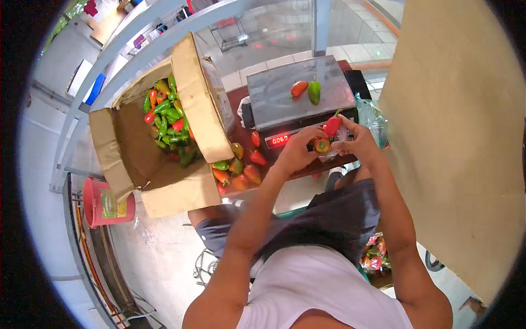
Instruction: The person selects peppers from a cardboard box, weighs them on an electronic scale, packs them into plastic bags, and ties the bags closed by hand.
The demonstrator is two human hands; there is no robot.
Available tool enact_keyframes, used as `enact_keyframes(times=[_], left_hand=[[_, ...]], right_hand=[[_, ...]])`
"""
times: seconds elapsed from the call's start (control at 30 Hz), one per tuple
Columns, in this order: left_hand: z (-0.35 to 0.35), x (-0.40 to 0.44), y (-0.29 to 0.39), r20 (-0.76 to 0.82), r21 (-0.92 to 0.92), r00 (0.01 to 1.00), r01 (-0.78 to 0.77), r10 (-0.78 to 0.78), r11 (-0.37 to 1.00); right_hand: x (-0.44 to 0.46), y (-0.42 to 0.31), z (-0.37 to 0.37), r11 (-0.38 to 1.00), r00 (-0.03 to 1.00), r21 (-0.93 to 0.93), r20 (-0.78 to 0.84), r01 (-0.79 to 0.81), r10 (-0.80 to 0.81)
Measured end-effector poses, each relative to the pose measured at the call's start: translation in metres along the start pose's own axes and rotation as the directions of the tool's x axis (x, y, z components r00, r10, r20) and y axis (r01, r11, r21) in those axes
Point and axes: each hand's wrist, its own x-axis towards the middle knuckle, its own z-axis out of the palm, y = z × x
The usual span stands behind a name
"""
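Pink bucket (pixel 95 207), tangled wires (pixel 205 268), metal post (pixel 321 27)

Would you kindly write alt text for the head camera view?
Two hands hold two peppers and clear plastic before a digital scale carrying one orange-red pepper and one green pepper. At left, loose peppers lie beside an open cardboard box of mixed-colour peppers.

Two peppers (pixel 314 92) on the scale (pixel 268 93), loose peppers (pixel 252 174) front-left of it, box (pixel 200 104) farther left.
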Motion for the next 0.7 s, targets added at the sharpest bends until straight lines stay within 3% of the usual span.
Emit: enact_keyframes(times=[0.07, 0.13, 0.17, 0.23, 0.3, 0.33, 0.4, 0.47, 0.53, 0.6, 0.67, 0.7], left_hand=[[-0.007, 0.005, 0.004, 0.22, 0.128, 0.973, 0.042, -0.07, 0.991], [-0.012, 0.013, 0.01, 0.424, 0.307, 0.885, 0.06, -0.193, 0.95], [-0.007, 0.014, 0.003, 0.392, 0.38, 0.878, 0.117, -0.274, 0.918], [0.005, 0.022, -0.004, 0.306, 0.515, 0.854, 0.223, -0.421, 0.828], [-0.011, 0.039, -0.003, 0.469, 0.63, 0.796, 0.001, -0.382, 0.777], [-0.023, 0.053, 0.003, 0.545, 0.663, 0.751, -0.116, -0.371, 0.74], [-0.052, 0.081, 0.003, 0.243, 0.431, 0.913, 0.202, -0.329, 0.879], [-0.054, 0.122, -0.025, -0.19, 0.46, 0.898, 0.438, -0.396, 0.773], [-0.033, 0.136, -0.024, -0.236, 0.756, 0.9, 0.407, -0.367, 0.512], [-0.02, 0.143, -0.027, -0.24, 0.836, 0.898, 0.385, -0.37, 0.391], [-0.01, 0.147, -0.033, -0.191, 0.783, 0.897, 0.384, -0.398, 0.489], [-0.006, 0.142, -0.045, -0.171, 0.656, 0.933, 0.349, -0.318, 0.67]], right_hand=[[-0.002, 0.004, 0.0, 0.982, 0.998, -0.176, 0.002, -0.066, 0.067], [-0.002, 0.009, 0.001, 0.974, 0.999, -0.223, 0.017, -0.03, 0.034], [-0.002, 0.012, 0.001, 0.969, 1.0, -0.248, 0.024, -0.012, 0.018], [0.0, 0.023, 0.005, 0.888, 0.956, -0.359, 0.046, 0.287, -0.291], [0.0, 0.027, 0.006, 0.851, 0.915, -0.348, 0.054, 0.394, -0.401], [-0.005, 0.022, 0.007, 0.89, 0.932, -0.285, 0.038, 0.355, -0.36], [-0.014, 0.007, 0.008, 0.956, 0.98, -0.215, 0.023, 0.2, -0.199], [-0.02, -0.012, 0.009, 0.978, 0.999, -0.205, 0.023, -0.023, 0.028], [-0.018, -0.009, 0.01, 0.972, 0.994, -0.21, 0.054, 0.102, -0.093], [-0.014, 0.002, 0.013, 0.962, 0.979, -0.182, 0.058, 0.205, -0.197], [-0.014, 0.015, 0.007, 0.948, 0.957, -0.134, 0.009, 0.289, -0.29], [-0.018, 0.016, 0.002, 0.973, 0.979, -0.111, -0.001, 0.205, -0.206]])
